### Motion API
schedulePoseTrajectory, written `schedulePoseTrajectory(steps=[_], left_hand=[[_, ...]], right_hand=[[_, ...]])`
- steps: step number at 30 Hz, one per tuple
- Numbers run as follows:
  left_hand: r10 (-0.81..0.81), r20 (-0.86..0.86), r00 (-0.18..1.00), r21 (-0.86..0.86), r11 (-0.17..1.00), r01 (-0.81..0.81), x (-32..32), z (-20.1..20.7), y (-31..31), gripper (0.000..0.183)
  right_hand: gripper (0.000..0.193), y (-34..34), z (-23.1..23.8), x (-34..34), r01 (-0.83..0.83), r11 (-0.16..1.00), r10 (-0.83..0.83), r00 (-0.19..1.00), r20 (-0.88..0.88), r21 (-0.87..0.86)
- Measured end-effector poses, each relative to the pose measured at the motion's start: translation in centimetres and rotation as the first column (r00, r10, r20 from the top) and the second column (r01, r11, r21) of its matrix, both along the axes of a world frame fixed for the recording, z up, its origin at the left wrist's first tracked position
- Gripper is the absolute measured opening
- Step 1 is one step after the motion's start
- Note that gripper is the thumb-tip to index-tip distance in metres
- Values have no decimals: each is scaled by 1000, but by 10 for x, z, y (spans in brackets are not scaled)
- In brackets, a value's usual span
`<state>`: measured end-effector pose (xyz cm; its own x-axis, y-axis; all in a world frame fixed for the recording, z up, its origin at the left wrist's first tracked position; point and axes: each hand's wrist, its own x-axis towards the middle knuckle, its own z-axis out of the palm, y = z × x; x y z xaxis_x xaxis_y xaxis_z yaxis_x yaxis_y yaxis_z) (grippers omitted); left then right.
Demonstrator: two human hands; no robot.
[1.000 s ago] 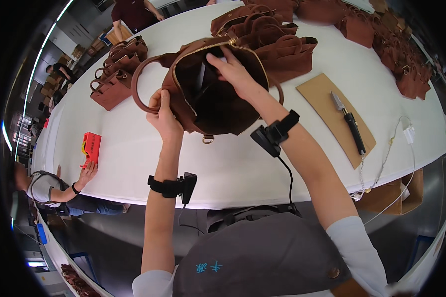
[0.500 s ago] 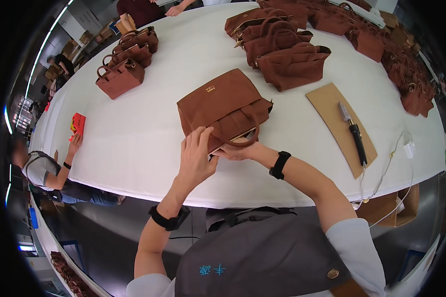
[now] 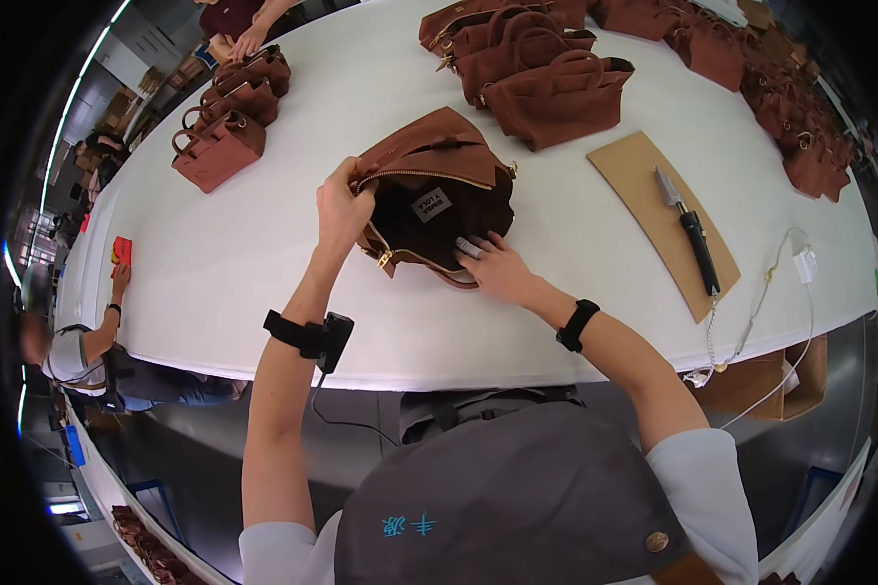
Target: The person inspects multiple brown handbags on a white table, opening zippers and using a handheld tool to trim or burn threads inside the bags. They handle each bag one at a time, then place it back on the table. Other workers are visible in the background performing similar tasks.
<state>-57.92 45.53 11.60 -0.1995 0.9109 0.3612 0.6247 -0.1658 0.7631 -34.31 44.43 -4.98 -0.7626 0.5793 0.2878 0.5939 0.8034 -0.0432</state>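
A brown handbag [image 3: 449, 136] lies on the white table in front of me, its zipped mouth spread wide toward me. Inside, the dark lining [image 3: 410, 210] and a white label [image 3: 432, 204] show. My left hand [image 3: 344, 207] pinches the rim at the left end of the mouth. Over the near right rim, my right hand [image 3: 502, 270] has its fingers inside the bag; its thumb is hidden. A whitish wrap covers one of its fingers. The gold zip pull [image 3: 385, 260] hangs at the near left corner.
Brown handbags [image 3: 556, 102] stand in rows at the back right, and a smaller row [image 3: 219, 151] at the back left. A knife-like tool [image 3: 696, 244] with a corded black handle lies on cardboard [image 3: 634, 180]. A co-worker's hand [image 3: 120, 278] touches a red box [image 3: 123, 251]; another person works behind.
The handbag has been tipped and its mouth spread, showing the lining. My left hand has moved up and left to the rim; my right hand has shifted right, fingers inside.
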Motion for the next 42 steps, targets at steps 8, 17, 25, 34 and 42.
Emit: schedulePoseTrajectory(steps=[8, 17, 25, 34, 42], left_hand=[[-95, -188, 978, -161, 985, 65, 22, 19, -28, 13], [-107, -197, 975, -237, 970, 58, 20, 16, -29, 12], [-137, -315, 939, -164, 983, 88, 15, 4, -29, 39], [153, -605, 782, 90, 988, -124, 14, -47, -26, 44], [80, -511, 856, -24, 994, -107, 20, -19, -5, 36]], right_hand=[[44, 3, 32, -23, 76, 996, -66, 975, -212, 40], [28, 9, 45, -54, 144, 904, -266, 927, -265, -403], [39, 36, 55, -119, 3, 821, -266, 887, -378, -571], [48, 27, 55, -117, -310, 813, -284, 526, -801, -492], [45, -13, 21, -87, -141, 850, -64, 929, -366, -507]])
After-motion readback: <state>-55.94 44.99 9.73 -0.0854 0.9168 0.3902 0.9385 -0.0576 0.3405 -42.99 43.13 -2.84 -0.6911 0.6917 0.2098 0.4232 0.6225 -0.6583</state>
